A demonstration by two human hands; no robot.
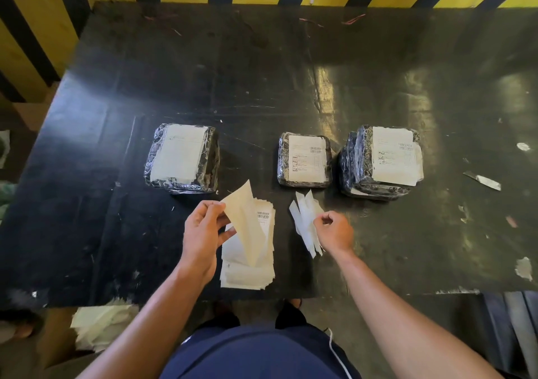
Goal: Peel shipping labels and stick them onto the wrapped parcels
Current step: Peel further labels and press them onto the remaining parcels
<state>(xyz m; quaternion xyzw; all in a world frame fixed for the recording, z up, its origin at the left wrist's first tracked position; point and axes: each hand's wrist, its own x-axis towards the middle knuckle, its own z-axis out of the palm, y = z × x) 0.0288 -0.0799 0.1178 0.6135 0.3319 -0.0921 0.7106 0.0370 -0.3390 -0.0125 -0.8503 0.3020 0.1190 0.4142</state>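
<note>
Starting at the left of the black tabletop (87, 175), the left parcel (182, 159) sits in crinkled black film with a pale sheet on top that shows almost no print. It looks firm and boxy, best steadied by its sides while a label is pressed flat. Nearer the person, the left hand (201, 233) has its grip pinched on a lifted sheet (244, 221), thin, limp and curling, over the label stack (249, 265); such paper is light, likely tacky once peeled, and best taken by a corner. A barcode shows on the stack's top edge, but its text is too small to read. Just right, narrow backing strips (305, 221) fan out, and the right hand (334, 231) holds them with fingers curled together at their edge. Beyond, the middle parcel (304, 160) and the right parcel (381, 161) each carry a printed label with barcodes and rows of boxes, none legible. No brand name can be made out anywhere.
</note>
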